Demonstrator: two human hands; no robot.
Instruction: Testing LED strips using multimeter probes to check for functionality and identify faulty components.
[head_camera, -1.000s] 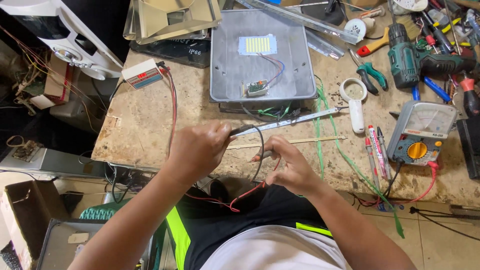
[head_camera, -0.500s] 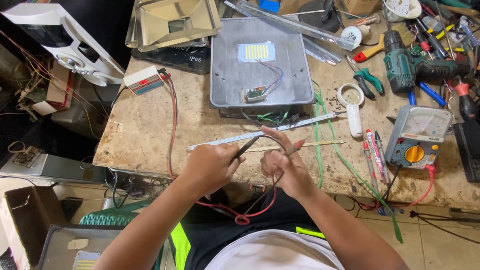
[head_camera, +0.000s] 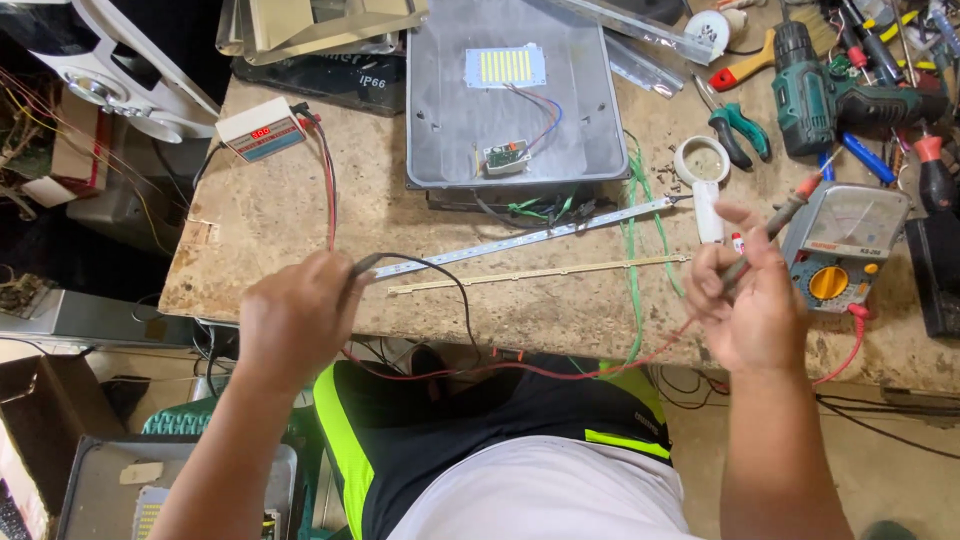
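The left hand (head_camera: 300, 320) sits at about 7 o'clock over the near table edge, fingers curled shut on a black probe (head_camera: 362, 266) whose black lead (head_camera: 455, 290) arcs away toward 3 o'clock and drops off the edge. The right hand (head_camera: 750, 305) is at about 4 o'clock, fingers closed round a red probe (head_camera: 785, 215) that slants up toward 1 o'clock, its tip over the analog multimeter (head_camera: 845, 245); a red lead (head_camera: 560, 372) sags from it across the lap. Between the hands, just past the left hand toward 12 o'clock, lie two LED strips: a silvery strip (head_camera: 540, 235) running up toward 2 o'clock and a pale yellow strip (head_camera: 540, 272) just nearer the person. Beyond them at 12 o'clock stands a grey metal housing (head_camera: 440, 120) with a yellow LED chip (head_camera: 505, 66) and a small driver board (head_camera: 505, 157) inside. A small white tester box (head_camera: 262, 130) with a red display sits at 10 o'clock, its red wire (head_camera: 330, 190) running down toward the left hand. A white magnifier (head_camera: 703, 172), green-handled pliers (head_camera: 738, 130) and a green cordless drill (head_camera: 830, 90) crowd the 2 o'clock side, and loose green wire (head_camera: 632, 240) crosses both strips. Half a second ago both hands were close together at the strips' middle with the leads bunched between them; now they are drawn well apart, the right one moved over to the multimeter.
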